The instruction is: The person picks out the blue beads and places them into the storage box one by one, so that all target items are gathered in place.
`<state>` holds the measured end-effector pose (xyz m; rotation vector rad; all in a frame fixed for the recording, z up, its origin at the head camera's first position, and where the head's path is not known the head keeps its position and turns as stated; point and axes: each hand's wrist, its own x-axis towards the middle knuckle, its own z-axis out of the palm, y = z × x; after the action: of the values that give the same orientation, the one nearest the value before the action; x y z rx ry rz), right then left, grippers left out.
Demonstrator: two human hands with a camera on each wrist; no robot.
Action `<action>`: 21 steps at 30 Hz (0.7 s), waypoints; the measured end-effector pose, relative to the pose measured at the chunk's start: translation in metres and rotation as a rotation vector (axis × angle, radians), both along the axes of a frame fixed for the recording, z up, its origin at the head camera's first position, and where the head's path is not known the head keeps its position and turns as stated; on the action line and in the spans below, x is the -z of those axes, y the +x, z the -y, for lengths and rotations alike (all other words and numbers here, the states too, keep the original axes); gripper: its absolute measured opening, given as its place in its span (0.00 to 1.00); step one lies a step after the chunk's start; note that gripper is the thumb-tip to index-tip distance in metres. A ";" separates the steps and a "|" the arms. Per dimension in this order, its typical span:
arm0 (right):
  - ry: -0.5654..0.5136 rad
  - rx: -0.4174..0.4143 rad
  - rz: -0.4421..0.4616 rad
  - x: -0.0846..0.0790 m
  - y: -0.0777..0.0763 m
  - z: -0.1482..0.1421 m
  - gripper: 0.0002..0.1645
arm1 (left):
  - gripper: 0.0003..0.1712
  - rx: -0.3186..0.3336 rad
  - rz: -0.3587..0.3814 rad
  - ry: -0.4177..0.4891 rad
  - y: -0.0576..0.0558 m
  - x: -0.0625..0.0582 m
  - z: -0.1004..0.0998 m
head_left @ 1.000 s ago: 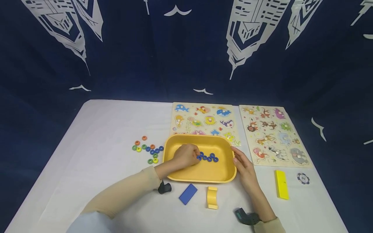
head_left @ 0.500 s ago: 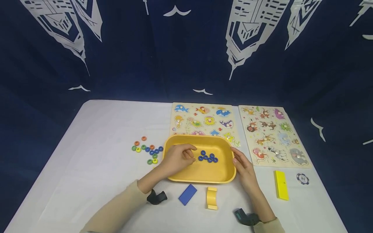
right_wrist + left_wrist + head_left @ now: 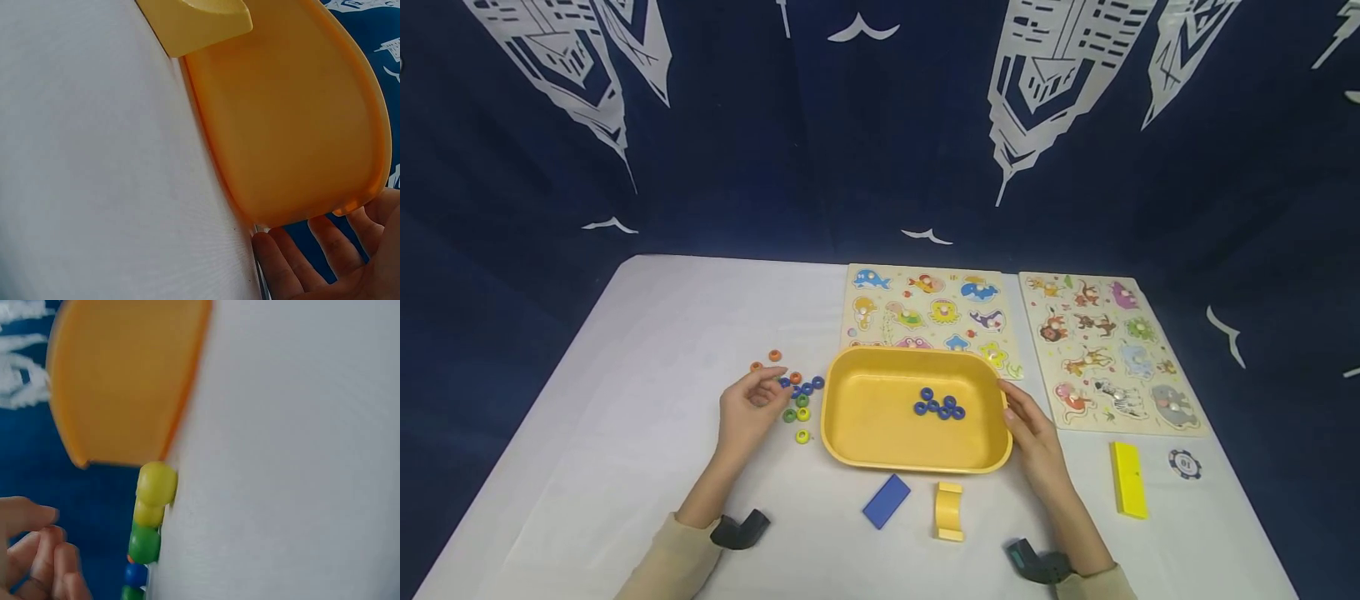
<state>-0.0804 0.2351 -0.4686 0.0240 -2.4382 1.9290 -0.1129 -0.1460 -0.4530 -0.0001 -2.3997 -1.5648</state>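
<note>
My left hand hovers at the loose beads left of the tray, thumb and forefinger nearest the blue beads and an orange bead. Its fingers are loosely bent and hold nothing visible in the left wrist view, where yellow beads and a green bead sit beside it. A yellow plastic tray stands mid-table with several blue beads on its right half. The right hand rests its fairly straight fingers against the tray's right end.
Behind the tray lies a sea-animal puzzle board, and to its right a land-animal board. A blue block and a yellow arched block lie in front. A long yellow block and a round chip are at right.
My left hand has let go of a blue bead in the tray and moved left, out over the loose beads. The right hand has stayed at the tray's right end.
</note>
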 end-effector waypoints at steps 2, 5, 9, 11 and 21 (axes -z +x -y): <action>0.006 -0.010 -0.012 0.000 0.000 0.000 0.24 | 0.15 -0.035 0.020 -0.008 0.000 0.009 0.004; 0.004 -0.011 -0.006 0.001 0.000 0.000 0.24 | 0.15 -0.060 0.035 -0.055 -0.002 0.021 0.009; -0.002 -0.010 -0.001 0.001 0.001 0.000 0.24 | 0.17 -0.068 0.042 -0.117 -0.006 0.032 0.012; -0.001 -0.015 -0.011 0.001 0.000 0.000 0.24 | 0.17 -0.070 0.042 -0.150 -0.008 0.034 0.011; -0.008 0.006 -0.003 -0.001 0.000 0.000 0.23 | 0.16 -0.119 0.082 -0.294 -0.013 0.036 0.008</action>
<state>-0.0805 0.2352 -0.4678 0.0197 -2.4254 1.9353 -0.1259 -0.1545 -0.4886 0.1473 -2.6180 -1.1711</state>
